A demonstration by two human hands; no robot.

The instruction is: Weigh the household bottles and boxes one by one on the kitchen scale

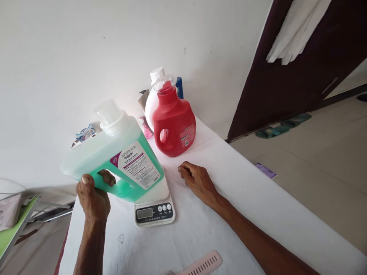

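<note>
My left hand (94, 196) grips the handle of a big translucent detergent bottle (120, 152) with green liquid and a clear cap. The bottle tilts, its lower right end over a white kitchen scale (155, 210); whether it touches the plate I cannot tell. The scale's display looks blank. My right hand (197, 179) rests on the white cloth right of the scale, fingers curled in with nothing visible in them. Just beyond it stands a red detergent bottle (174, 126) with a clear cap, and a white bottle (150, 109) is partly hidden behind that.
A pink strap (202, 263) lies at the table's near edge. Small packets, one a blue and white pack (86, 132), sit along the wall. Green slippers (272, 131) and a purple packet (266, 170) are on the floor at right. A green-topped stand (17, 225) is at left.
</note>
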